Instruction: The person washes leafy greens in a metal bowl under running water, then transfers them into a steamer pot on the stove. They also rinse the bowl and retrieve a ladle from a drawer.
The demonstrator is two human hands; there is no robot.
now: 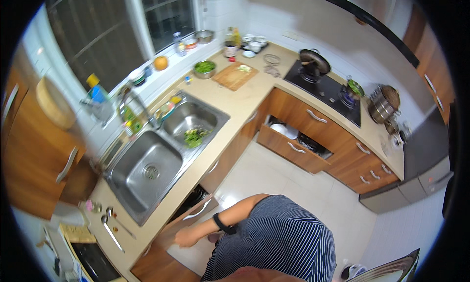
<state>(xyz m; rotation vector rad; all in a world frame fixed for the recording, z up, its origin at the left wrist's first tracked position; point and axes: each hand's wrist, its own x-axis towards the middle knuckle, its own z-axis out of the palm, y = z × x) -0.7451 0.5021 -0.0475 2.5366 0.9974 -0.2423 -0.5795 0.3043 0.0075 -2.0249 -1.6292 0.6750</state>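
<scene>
My right hand (187,238), with a black band on its wrist, is low in front of the counter. It is beside a wooden cabinet panel (161,262), its fingers bent down and partly hidden; I cannot tell whether they grip the panel's edge. Just above the hand, a pulled-out drawer front (198,210) with a silver handle leaves a gap with dark items inside. My left hand is out of view. A double steel sink (165,164) lies before me; leafy green scraps (194,138) sit in its smaller basin. Two metal ladles (110,227) rest on the counter left of it.
A cutting board (231,80) and a steel bowl of greens (204,69) stand in the corner. On the gas hob (326,91) are a tilted wok (314,63) and a small pot (353,88) over a blue flame. An open drawer (290,146) juts out below.
</scene>
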